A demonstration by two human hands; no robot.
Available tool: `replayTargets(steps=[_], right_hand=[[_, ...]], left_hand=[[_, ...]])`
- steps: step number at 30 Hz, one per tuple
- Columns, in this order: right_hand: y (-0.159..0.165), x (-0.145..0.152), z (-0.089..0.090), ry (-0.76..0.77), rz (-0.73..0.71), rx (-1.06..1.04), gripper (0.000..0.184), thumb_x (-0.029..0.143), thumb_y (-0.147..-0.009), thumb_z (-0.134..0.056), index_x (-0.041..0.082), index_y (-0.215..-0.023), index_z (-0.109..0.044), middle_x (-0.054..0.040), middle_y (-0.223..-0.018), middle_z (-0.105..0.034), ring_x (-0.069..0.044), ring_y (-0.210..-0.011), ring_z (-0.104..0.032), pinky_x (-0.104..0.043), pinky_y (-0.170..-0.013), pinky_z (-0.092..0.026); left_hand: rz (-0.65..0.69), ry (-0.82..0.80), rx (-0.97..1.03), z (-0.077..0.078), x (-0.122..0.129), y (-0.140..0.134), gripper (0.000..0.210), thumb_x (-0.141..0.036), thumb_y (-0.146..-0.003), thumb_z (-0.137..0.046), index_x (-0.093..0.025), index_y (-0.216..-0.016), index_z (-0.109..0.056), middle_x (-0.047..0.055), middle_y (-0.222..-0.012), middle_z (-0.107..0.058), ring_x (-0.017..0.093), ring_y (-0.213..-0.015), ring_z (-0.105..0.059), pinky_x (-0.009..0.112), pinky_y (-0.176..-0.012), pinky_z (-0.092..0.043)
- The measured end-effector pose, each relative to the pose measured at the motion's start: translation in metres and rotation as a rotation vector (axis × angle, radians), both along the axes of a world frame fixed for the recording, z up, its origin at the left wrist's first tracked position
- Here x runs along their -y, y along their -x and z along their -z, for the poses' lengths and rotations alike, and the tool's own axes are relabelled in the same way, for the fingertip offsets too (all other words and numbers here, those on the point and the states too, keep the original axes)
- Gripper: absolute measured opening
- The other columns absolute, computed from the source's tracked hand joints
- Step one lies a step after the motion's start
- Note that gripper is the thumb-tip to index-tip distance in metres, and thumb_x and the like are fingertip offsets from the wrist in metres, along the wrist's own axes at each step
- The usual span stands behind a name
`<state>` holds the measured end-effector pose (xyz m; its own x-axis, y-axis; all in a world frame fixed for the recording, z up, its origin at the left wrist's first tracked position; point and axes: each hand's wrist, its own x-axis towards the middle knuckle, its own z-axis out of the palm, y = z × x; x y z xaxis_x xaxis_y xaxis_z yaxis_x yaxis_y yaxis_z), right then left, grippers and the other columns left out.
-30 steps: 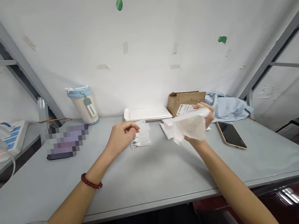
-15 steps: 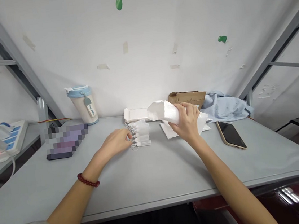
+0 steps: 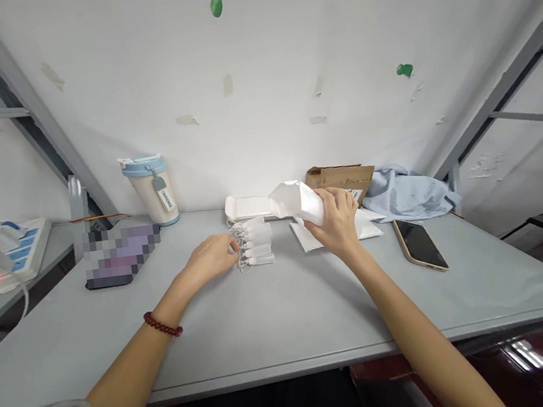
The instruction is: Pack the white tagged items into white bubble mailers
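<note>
My right hand [image 3: 336, 222] grips a white, open-mouthed pouch [image 3: 301, 201] above the table. It is tipped sideways, with its mouth toward the left. Below that mouth lies a row of several small whitish translucent tubes [image 3: 258, 241] with thin white string loops at their left ends. My left hand [image 3: 213, 258] rests at those loops, fingers curled and thumb and forefinger close together. What they pinch, if anything, is hidden. Behind the tubes stands a long white open box [image 3: 251, 208], its right end covered by the pouch.
White flat packets [image 3: 368, 226] lie under my right hand, before a brown cardboard box [image 3: 340, 176] and a light blue cloth [image 3: 409, 193]. A phone [image 3: 420, 246] is at right. A blue-lidded tumbler [image 3: 151, 190], a pixelated device [image 3: 123, 256] and a power strip [image 3: 15, 255] are left.
My right hand has tilted the pouch slightly and shifted a little left, its mouth now over the white box's right end. My left hand stays almost still at the tubes.
</note>
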<state>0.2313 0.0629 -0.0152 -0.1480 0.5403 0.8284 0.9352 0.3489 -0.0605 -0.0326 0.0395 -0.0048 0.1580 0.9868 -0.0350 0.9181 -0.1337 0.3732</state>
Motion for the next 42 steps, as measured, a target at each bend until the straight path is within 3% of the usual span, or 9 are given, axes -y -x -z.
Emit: replayTargets(steps=[5, 9, 12, 24, 35, 42], right_hand=[[0.0, -0.001, 0.0, 0.011, 0.002, 0.0, 0.047, 0.033, -0.072, -0.059, 0.019, -0.116, -0.047, -0.011, -0.108, -0.048, -0.028, -0.101, -0.042, -0.042, -0.089, -0.031], [0.001, -0.001, 0.001, 0.024, -0.006, -0.004, 0.048, 0.032, -0.072, -0.058, 0.019, -0.117, -0.046, -0.0111, -0.109, -0.047, -0.028, -0.102, -0.041, -0.042, -0.088, -0.031], [0.002, 0.0, 0.002, 0.042, -0.011, 0.006, 0.048, 0.032, -0.073, -0.058, 0.019, -0.118, -0.047, -0.0115, -0.109, -0.047, -0.028, -0.102, -0.04, -0.042, -0.088, -0.03], [0.004, -0.001, 0.007, 0.073, -0.009, 0.046, 0.048, 0.033, -0.075, -0.057, 0.019, -0.119, -0.045, -0.0115, -0.11, -0.046, -0.027, -0.102, -0.04, -0.041, -0.09, -0.028], [0.003, -0.002, 0.009, 0.16, 0.033, 0.081, 0.047, 0.029, -0.073, -0.056, 0.018, -0.118, -0.047, -0.0125, -0.11, -0.047, -0.028, -0.102, -0.039, -0.044, -0.089, -0.028], [0.003, -0.003, 0.009, 0.197, 0.058, 0.116, 0.047, 0.024, -0.071, -0.055, 0.018, -0.117, -0.048, -0.0132, -0.11, -0.046, -0.028, -0.101, -0.039, -0.045, -0.089, -0.028]], left_hand=[[-0.084, -0.125, 0.127, 0.007, -0.007, -0.001, 0.023, -0.032, -0.076, -0.044, -0.02, -0.084, -0.062, 0.001, -0.064, -0.062, 0.02, -0.064, -0.059, 0.026, -0.056, -0.037], [-0.156, -0.266, 0.258, 0.018, -0.016, -0.003, 0.036, -0.037, -0.081, -0.042, -0.017, -0.107, -0.058, -0.001, -0.061, -0.06, 0.02, -0.067, -0.058, 0.027, -0.061, -0.039], [-0.123, -0.32, 0.287, 0.024, -0.022, -0.003, 0.042, -0.036, -0.083, -0.042, -0.015, -0.116, -0.057, -0.001, -0.063, -0.06, 0.019, -0.069, -0.058, 0.027, -0.066, -0.041], [-0.035, -0.389, 0.358, 0.03, -0.031, -0.003, 0.03, -0.032, -0.083, -0.044, -0.017, -0.088, -0.069, 0.003, -0.077, -0.068, 0.017, -0.069, -0.056, 0.027, -0.069, -0.04], [-0.126, -0.448, 0.559, 0.02, -0.026, -0.006, 0.029, -0.037, -0.081, -0.048, -0.016, -0.083, -0.067, 0.002, -0.077, -0.068, 0.015, -0.068, -0.057, 0.025, -0.066, -0.042], [-0.148, -0.542, 0.677, 0.005, -0.014, -0.005, 0.025, -0.036, -0.08, -0.052, -0.016, -0.082, -0.066, 0.002, -0.079, -0.068, 0.013, -0.067, -0.058, 0.023, -0.064, -0.044]])
